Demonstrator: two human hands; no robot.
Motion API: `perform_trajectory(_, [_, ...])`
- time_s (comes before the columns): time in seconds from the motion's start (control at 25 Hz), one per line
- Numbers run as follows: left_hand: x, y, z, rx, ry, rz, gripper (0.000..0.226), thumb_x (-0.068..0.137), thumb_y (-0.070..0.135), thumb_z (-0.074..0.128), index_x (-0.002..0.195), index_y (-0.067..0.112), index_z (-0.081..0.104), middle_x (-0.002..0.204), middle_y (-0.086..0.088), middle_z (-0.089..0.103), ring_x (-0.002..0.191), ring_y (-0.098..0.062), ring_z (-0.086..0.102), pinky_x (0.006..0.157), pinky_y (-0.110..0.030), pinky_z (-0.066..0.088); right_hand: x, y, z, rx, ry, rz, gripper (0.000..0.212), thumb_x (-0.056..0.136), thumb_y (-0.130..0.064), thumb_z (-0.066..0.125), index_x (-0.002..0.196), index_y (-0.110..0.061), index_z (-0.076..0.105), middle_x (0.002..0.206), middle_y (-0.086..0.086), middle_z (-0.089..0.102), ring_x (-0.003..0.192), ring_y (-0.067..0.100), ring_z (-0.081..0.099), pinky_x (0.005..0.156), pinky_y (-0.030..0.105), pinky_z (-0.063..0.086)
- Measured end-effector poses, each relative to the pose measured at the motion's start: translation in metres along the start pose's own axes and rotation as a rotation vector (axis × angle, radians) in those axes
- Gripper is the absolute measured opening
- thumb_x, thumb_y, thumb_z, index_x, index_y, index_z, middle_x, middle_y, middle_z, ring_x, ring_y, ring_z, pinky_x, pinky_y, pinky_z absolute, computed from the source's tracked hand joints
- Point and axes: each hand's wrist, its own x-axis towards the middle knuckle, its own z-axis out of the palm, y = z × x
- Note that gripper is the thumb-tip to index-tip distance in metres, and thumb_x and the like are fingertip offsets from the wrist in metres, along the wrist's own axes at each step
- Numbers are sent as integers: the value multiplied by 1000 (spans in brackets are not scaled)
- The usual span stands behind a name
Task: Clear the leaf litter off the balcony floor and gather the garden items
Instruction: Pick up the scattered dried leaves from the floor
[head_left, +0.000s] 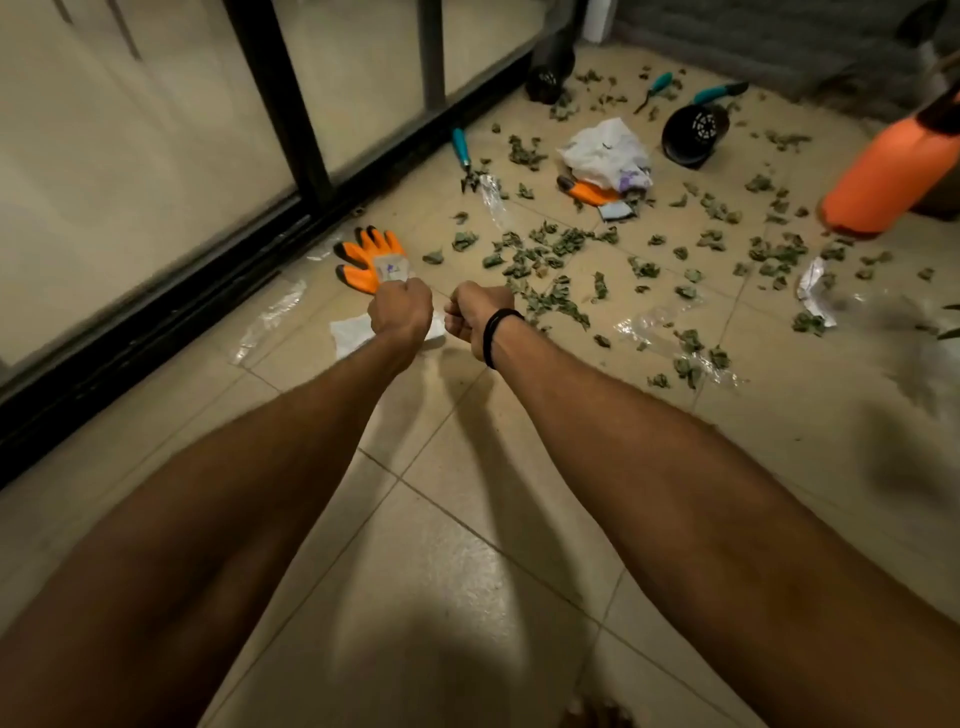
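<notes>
Dry green leaf litter (545, 254) is scattered over the beige tiled floor (467, 519), mostly ahead and to the right. An orange and black garden glove (371, 257) lies by the black door frame. My left hand (400, 312) is a fist at the glove's grey cuff and seems to grip it. A little to its right, my right hand (480, 312) is also curled, with a black band on the wrist; nothing shows in it. A second orange glove (589, 191) lies partly under a crumpled white bag (605, 150).
Teal-handled tools lie farther off: one near the frame (461, 150), two at the back (657, 88) (719, 92). Two black pots (693, 132) (545, 78) lie tipped. An orange spray bottle (883, 171) stands right. Clear wrappers (270, 317) (654, 327) and a white sheet (353, 332) litter the tiles.
</notes>
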Motion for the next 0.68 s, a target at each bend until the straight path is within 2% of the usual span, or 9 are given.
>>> perform_trajectory(0.16, [-12,5,61,335,-155,174,36,96,31,49,101,1,68,106,-20,69,107,-40,60,85,-40,49,37,24,-42,-423,205,-134,13,89,-6,59,77,-7,62,75,9,62,69,26,58,61,34,48])
perform_trajectory(0.28, [-22,2,93,524,-278,300,32,99,29,56,120,6,61,121,-18,65,115,-37,57,88,-37,46,55,53,-78,-614,289,-207,13,88,-3,57,86,-6,69,88,11,68,83,28,61,71,35,51])
perform_trajectory(0.4, [-35,-11,118,603,-399,357,50,98,26,63,142,12,47,139,-21,48,124,-37,52,101,-40,43,74,76,-123,-657,341,-174,20,90,-9,63,109,-7,69,113,13,66,106,30,60,86,32,51])
perform_trajectory(0.48, [-41,-22,137,601,-468,405,61,96,21,65,150,18,37,142,-22,36,120,-38,53,102,-43,47,83,85,-152,-666,392,-171,25,92,-10,61,117,-6,66,120,15,63,111,30,58,90,31,50])
perform_trajectory(0.6, [-44,-32,162,556,-491,506,60,95,17,65,149,24,38,143,-23,35,118,-37,51,95,-39,49,87,101,-183,-609,468,-178,23,92,-5,50,108,-4,65,117,16,60,103,30,58,82,29,47])
perform_trajectory(0.68, [-42,-34,173,642,-463,592,50,97,22,63,143,22,44,142,-22,38,118,-35,49,95,-40,48,81,108,-197,-441,514,-132,18,92,-13,49,102,-6,63,115,15,60,99,30,59,84,37,49])
